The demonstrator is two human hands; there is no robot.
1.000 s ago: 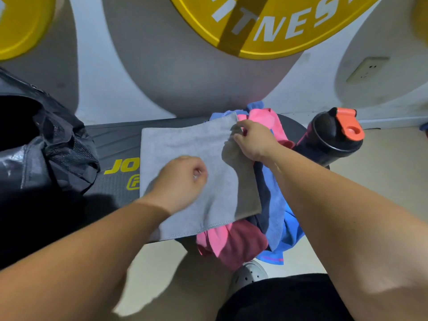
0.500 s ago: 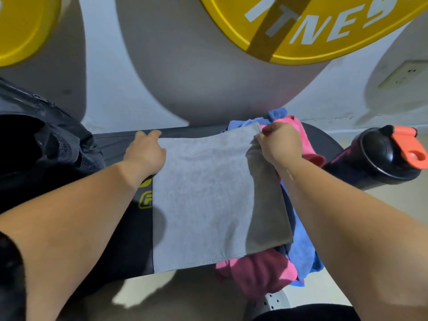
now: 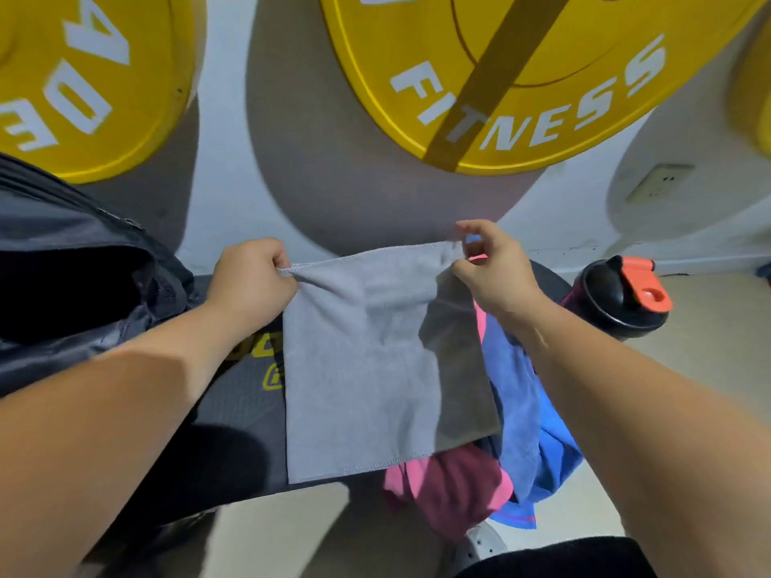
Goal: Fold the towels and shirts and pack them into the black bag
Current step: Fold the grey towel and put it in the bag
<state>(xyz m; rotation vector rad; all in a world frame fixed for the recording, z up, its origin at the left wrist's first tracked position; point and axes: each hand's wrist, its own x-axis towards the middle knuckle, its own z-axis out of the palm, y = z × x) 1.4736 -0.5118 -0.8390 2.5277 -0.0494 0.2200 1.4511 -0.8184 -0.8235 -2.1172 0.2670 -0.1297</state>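
While the left hand (image 3: 250,281) is curled into a fist around one far corner of the grey towel (image 3: 375,369), the right hand (image 3: 492,269) pinches the other far corner between thumb and forefinger, its remaining fingers loosely spread. Between the two grips the stitched top edge sags slightly, and the soft, nappy cloth falls away in a rough rectangle with a hemmed near edge, its right side shaded darker. It lies over a dark padded bench (image 3: 233,431) whose yellow lettering is mostly covered by the towel and the left forearm, so I cannot read it. Beside the towel on the right sits a crumpled heap: a blue cloth (image 3: 530,410) and a pink cloth (image 3: 450,490), both partly tucked under the grey one, and I cannot tell towel from shirt among them. At the left stands the black bag (image 3: 83,285), its mouth gaping, the inside too dark to see what it holds. Past the right wrist stands a black bottle (image 3: 617,302) with an orange flip cap. Behind, big yellow weight plates (image 3: 542,77) lean on the white wall (image 3: 225,168), cut off at the top.
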